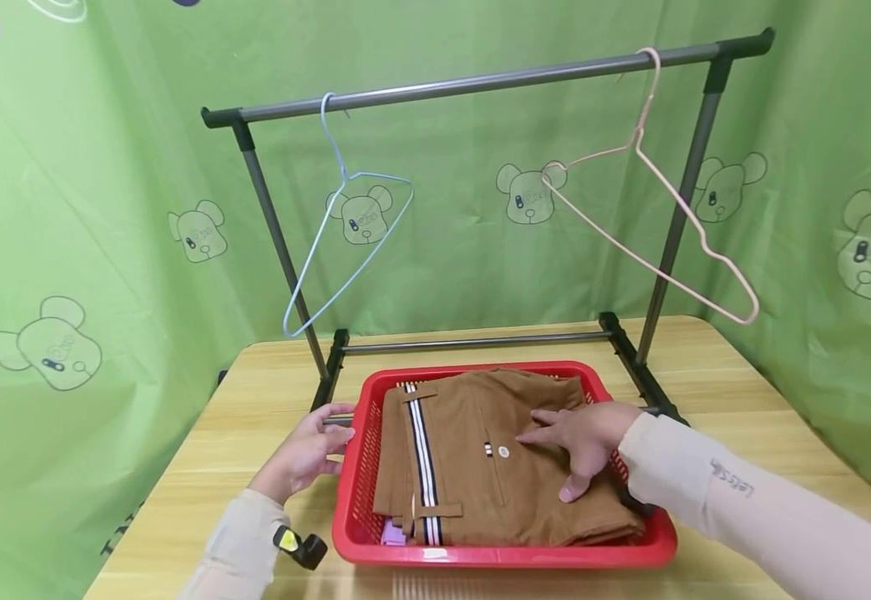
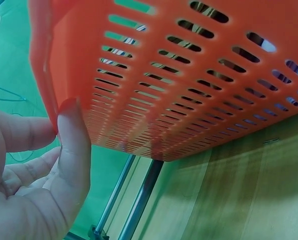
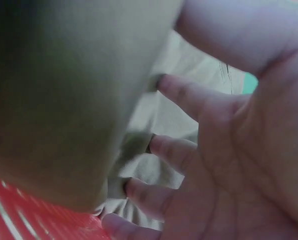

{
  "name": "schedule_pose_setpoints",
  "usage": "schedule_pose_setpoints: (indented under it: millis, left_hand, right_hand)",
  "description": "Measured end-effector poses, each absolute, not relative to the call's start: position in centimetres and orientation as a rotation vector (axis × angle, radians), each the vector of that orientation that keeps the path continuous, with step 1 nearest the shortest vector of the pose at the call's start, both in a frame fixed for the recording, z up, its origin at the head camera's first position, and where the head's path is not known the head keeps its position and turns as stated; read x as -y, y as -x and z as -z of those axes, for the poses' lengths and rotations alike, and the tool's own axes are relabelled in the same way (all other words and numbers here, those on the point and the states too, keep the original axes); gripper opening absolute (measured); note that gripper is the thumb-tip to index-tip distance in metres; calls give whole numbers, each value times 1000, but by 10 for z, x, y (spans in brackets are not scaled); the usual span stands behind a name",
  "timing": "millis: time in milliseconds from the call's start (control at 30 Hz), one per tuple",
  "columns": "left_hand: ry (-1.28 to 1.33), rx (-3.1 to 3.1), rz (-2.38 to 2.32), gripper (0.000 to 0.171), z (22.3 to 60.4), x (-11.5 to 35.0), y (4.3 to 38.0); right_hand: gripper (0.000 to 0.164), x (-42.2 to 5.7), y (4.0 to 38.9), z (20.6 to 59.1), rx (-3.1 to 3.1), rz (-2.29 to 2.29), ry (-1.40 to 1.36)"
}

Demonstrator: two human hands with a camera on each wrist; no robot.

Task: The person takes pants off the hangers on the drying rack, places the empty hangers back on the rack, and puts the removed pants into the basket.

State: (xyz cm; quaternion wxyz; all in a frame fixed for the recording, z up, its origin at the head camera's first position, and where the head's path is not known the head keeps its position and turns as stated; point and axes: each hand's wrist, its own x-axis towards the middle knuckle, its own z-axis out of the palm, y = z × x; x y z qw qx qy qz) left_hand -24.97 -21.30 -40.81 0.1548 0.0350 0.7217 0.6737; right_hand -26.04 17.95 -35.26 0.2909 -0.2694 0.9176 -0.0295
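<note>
A red plastic basket (image 1: pixel 510 557) with slotted walls stands on the table, holding folded brown trousers (image 1: pixel 453 450) with a striped waistband, belt loops and a white button. My left hand (image 1: pixel 306 454) is at the basket's left side; in the left wrist view its thumb and forefinger pinch the basket rim (image 2: pixel 44 65). Over the right part of the trousers my right hand (image 1: pixel 585 437) is spread, its fingertips touching the cloth. In the right wrist view the fingers of that hand (image 3: pixel 229 150) rest apart on the fabric, gripping nothing. A bit of purple cloth (image 1: pixel 393 533) shows under the trousers.
Behind the basket stands a grey metal clothes rack (image 1: pixel 480 82) with black joints. From its bar hang a blue hanger (image 1: pixel 315 242) on the left and a pink hanger (image 1: pixel 671 187) on the right. A green patterned curtain (image 1: pixel 435 267) surrounds the wooden table (image 1: pixel 240 417).
</note>
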Motion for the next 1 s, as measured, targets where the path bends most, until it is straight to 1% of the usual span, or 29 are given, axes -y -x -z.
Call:
schedule_pose_setpoints:
  millis: [200, 433, 567, 767, 867, 1000]
  left_hand:
    - [-106, -2065, -1930, 45, 409, 212, 249]
    - [-99, -2097, -1907, 43, 409, 212, 249]
    - [-85, -2124, -1905, 41, 408, 210, 249]
    - [-51, -2210, -1933, 38, 406, 203, 246]
    - [-5, -2264, -1946, 37, 407, 199, 241]
    - [18, -2347, -1927, 36, 408, 194, 233]
  right_hand:
    - [80, -183, 261, 354, -2437, 100, 755]
    - [54, -195, 260, 348, -2434, 252, 887]
    - [50, -206, 263, 343, -2459, 450, 899]
    - [47, -234, 262, 350, -2610, 921, 956]
    - [47, -247, 255, 358, -2698, 1185, 872]
    - [52, -261, 246, 370, -2746, 1420, 643]
